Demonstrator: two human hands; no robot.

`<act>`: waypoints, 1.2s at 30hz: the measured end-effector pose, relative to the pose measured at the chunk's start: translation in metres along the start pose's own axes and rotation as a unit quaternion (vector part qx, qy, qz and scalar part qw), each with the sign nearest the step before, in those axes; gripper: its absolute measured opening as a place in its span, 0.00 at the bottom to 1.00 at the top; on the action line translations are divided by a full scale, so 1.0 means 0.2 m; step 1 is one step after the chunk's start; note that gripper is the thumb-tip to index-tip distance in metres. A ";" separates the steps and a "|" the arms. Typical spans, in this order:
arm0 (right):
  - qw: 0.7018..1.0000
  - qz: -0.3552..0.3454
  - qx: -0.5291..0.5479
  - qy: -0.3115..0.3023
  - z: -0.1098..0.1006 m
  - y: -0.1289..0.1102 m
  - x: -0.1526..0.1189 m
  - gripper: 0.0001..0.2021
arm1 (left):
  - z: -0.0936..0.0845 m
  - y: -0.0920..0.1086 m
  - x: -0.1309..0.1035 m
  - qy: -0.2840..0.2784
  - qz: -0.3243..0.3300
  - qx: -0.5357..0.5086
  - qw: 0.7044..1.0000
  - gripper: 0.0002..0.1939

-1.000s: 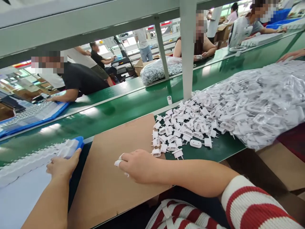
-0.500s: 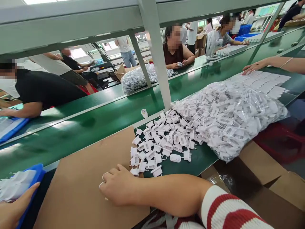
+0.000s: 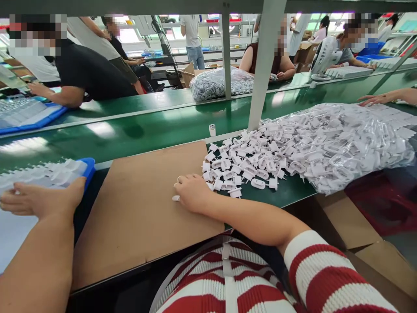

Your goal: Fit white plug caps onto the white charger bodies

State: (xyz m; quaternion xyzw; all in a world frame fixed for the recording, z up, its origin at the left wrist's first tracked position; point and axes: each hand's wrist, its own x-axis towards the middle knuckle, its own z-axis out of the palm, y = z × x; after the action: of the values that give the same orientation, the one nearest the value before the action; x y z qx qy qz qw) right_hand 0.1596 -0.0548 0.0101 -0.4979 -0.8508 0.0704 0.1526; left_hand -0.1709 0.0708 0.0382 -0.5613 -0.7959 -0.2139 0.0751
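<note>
My right hand (image 3: 193, 192) rests on the brown cardboard sheet (image 3: 140, 208), its fingers curled, with a small white piece showing beneath them. Beside it, loose white plug parts (image 3: 247, 165) lie heaped on the green table. They spill from a clear plastic bag (image 3: 352, 143) full of the same parts. At the left, my left hand (image 3: 45, 198) reaches over a blue tray (image 3: 89, 171) holding rows of white parts (image 3: 55, 171). Its fingers are stretched out and its thumb is apart, near the tray's edge.
A green conveyor (image 3: 146, 126) runs across, with one white piece (image 3: 212, 130) on it. A white post (image 3: 265, 65) rises behind the heap. Opposite are people, another filled bag (image 3: 215, 84) and a fan (image 3: 322, 56). Another person's hand (image 3: 374, 99) is at the right.
The view has turned left and levelled, showing more of my left arm and the tray. My left hand now extends over the tray's parts. My right hand stays on the cardboard, a white piece now visible there.
</note>
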 end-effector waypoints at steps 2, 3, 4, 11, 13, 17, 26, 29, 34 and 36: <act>1.000 0.004 -0.006 -0.002 -0.04 -0.01 0.00 0.13 | -0.01 0.03 -0.09 0.052 -0.008 -0.053 0.997 0.59; 1.000 0.007 -0.008 -0.002 -0.07 0.00 0.00 0.14 | -0.01 0.06 -0.14 0.059 0.030 -0.076 0.995 0.58; 1.000 0.013 -0.012 -0.002 -0.10 0.02 0.00 0.14 | -0.02 0.09 -0.19 0.054 0.089 -0.094 0.990 0.57; 0.985 0.157 -0.074 -0.007 -0.32 0.41 0.06 0.24 | 0.00 0.40 -0.35 -0.065 0.340 -0.212 0.914 0.42; 0.979 0.186 -0.078 -0.031 -0.35 0.53 0.10 0.23 | 0.03 0.51 -0.35 -0.133 0.344 -0.255 0.894 0.41; 0.970 0.224 -0.046 -0.076 -0.36 0.68 0.19 0.18 | 0.14 0.77 -0.31 -0.235 0.327 -0.304 0.863 0.35; 0.960 0.251 0.067 0.104 -0.38 0.67 0.18 0.17 | 0.54 1.30 -0.16 -0.233 0.237 -0.317 0.888 0.34; 0.944 0.252 0.138 0.160 -0.39 0.60 0.12 0.18 | 0.60 1.39 -0.11 -0.217 0.194 -0.310 0.905 0.46; 0.905 0.244 0.313 0.151 -0.40 0.48 0.08 0.20 | 0.60 1.43 -0.04 -0.221 0.165 -0.314 0.909 0.26; 0.855 0.262 0.419 0.156 -0.42 0.46 0.08 0.21 | 0.57 1.40 -0.04 -0.212 0.170 -0.326 0.905 0.17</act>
State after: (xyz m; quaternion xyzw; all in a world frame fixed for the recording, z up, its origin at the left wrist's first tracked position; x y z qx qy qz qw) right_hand 0.2560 0.0024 0.0675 -0.5960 -0.5436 0.3794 0.4532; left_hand 0.1047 0.1906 0.0047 -0.7131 -0.5715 -0.3217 -0.2477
